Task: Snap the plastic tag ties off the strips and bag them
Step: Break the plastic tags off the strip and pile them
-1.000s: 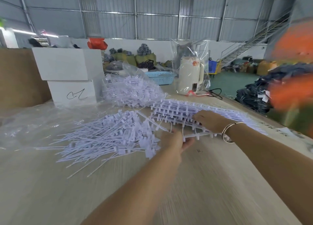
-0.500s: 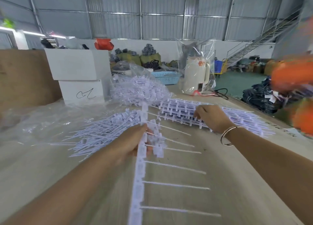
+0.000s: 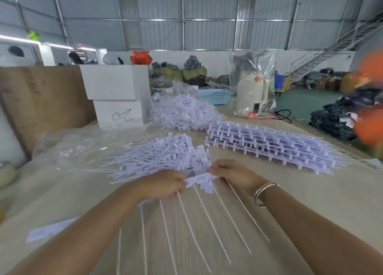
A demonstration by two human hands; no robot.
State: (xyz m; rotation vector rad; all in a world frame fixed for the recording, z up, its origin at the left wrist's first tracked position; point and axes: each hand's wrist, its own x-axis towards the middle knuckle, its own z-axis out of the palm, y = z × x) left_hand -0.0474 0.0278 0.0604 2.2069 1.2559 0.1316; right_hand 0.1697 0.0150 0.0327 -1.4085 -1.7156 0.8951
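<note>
Both hands hold one white strip of tag ties [image 3: 199, 180] above the wooden table. My left hand [image 3: 163, 184] grips its left part and my right hand [image 3: 232, 174] pinches its right end. Several long thin tie tails hang from the strip toward me. Just beyond my hands lies a loose pile of snapped-off ties [image 3: 163, 158]. A stack of whole strips [image 3: 267, 144] lies to the right of the pile. A clear bag filled with ties [image 3: 182, 111] sits further back.
Two stacked white boxes [image 3: 116, 94] stand at the back left beside a brown board [image 3: 41, 100]. A cream kettle in a clear bag [image 3: 251, 94] and a blue basket [image 3: 213, 96] stand behind. Empty clear plastic [image 3: 78, 142] lies at left. The table edge [image 3: 331, 138] runs along the right.
My right hand left the stack of strips and came to the strip held by my left hand. The strip turned from pointing toward me to lying crosswise, tails toward me.
</note>
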